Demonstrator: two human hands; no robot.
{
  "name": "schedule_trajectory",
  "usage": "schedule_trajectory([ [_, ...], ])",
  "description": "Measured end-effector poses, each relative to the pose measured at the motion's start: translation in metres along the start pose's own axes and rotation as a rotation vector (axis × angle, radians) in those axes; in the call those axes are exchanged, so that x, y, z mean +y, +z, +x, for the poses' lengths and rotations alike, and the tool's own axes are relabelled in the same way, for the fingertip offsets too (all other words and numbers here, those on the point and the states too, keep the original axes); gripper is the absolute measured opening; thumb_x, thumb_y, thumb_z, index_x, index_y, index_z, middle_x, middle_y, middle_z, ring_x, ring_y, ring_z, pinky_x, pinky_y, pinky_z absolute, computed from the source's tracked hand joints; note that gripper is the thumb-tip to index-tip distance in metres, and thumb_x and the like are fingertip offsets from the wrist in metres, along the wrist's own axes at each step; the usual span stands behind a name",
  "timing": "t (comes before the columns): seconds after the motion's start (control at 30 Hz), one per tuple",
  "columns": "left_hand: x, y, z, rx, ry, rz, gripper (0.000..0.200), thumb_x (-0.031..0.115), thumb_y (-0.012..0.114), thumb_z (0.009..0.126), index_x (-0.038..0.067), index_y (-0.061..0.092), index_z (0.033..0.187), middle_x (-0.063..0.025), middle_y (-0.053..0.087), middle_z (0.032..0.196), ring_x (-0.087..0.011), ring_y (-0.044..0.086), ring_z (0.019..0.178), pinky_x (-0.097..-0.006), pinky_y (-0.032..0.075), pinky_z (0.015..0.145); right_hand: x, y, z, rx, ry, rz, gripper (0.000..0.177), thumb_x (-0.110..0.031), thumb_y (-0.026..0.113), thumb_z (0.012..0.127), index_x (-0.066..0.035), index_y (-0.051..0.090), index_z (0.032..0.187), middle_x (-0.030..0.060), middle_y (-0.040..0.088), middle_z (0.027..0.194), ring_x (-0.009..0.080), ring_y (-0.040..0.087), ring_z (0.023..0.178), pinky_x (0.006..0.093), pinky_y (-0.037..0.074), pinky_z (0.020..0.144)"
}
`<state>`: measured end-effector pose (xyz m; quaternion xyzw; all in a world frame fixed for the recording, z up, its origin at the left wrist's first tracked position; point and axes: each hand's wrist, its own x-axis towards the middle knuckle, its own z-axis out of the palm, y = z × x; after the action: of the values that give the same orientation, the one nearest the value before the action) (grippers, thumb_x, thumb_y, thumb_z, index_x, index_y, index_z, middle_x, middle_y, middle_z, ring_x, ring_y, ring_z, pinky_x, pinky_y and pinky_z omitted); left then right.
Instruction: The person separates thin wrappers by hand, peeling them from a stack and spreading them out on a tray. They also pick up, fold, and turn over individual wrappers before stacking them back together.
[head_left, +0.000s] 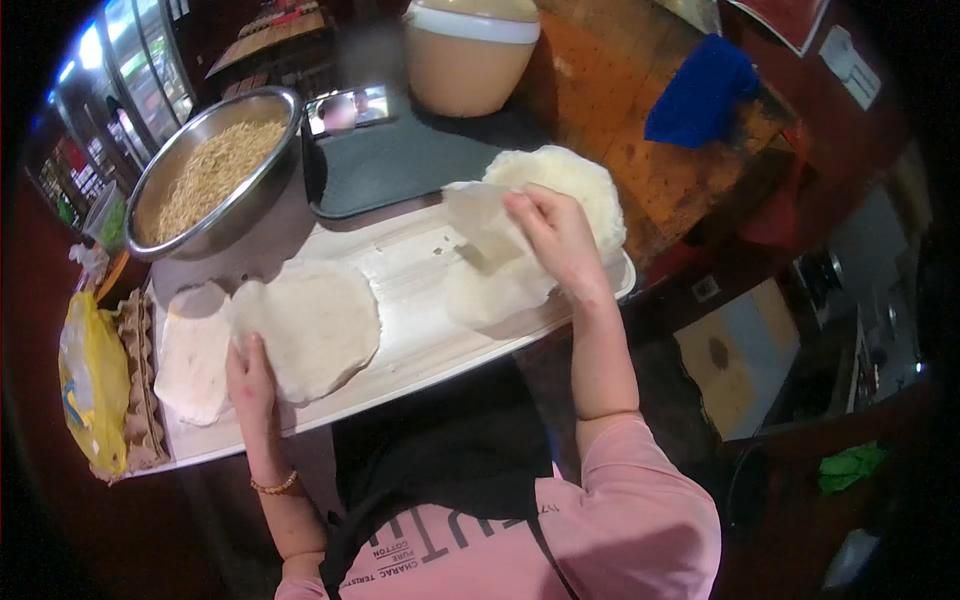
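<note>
A long white tray (415,350) lies across the front of the table. At its left part are two flat pale dough sheets: a smaller one (190,355) and a larger round one (325,325). My left hand (250,385) is at the left edge of the larger sheet, its fingers closed on that edge. On the right, my right hand (555,230) pinches a thin translucent sheet (480,220), lifted and hanging above the tray. Behind and beside that hand lies a stack of pale round sheets (585,185).
A metal bowl (215,175) of brown shreds, a dark tray (390,165) with a phone (347,110), and a lidded tan container (470,60) stand behind. A blue cloth (703,92) lies back right. Egg cartons (140,390) and a yellow bag (92,385) are left.
</note>
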<state>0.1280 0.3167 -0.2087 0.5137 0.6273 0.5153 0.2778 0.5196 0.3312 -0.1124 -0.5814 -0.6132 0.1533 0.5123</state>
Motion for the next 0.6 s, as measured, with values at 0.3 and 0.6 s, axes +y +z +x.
schedule_trajectory([
  [0.3, -0.002, 0.034, 0.002, -0.247, -0.031, -0.275, 0.030, 0.017, 0.056, 0.097, -0.004, 0.057, 0.119, -0.0052, 0.065, 0.087, -0.0081, 0.053, 0.065, -0.0239, 0.042, 0.055, 0.037, -0.079, 0.074, 0.305, 0.158, 0.295, 0.022, -0.019, 0.060, 0.094, 0.001, 0.069, 0.092, -0.0021, 0.063, 0.075, 0.0058, 0.051, 0.067, 0.0240, 0.042, 0.059],
  [0.6, -0.018, 0.039, 0.004, -0.155, 0.150, -0.230, 0.028, 0.016, 0.057, 0.096, -0.005, 0.060, 0.115, -0.0075, 0.067, 0.090, -0.0101, 0.058, 0.073, -0.0248, 0.046, 0.064, 0.125, -0.095, 0.046, 0.156, 0.329, -0.198, 0.019, -0.012, 0.069, 0.082, 0.003, 0.066, 0.094, 0.0096, 0.070, 0.077, 0.0163, 0.065, 0.073, 0.0300, 0.050, 0.070],
])
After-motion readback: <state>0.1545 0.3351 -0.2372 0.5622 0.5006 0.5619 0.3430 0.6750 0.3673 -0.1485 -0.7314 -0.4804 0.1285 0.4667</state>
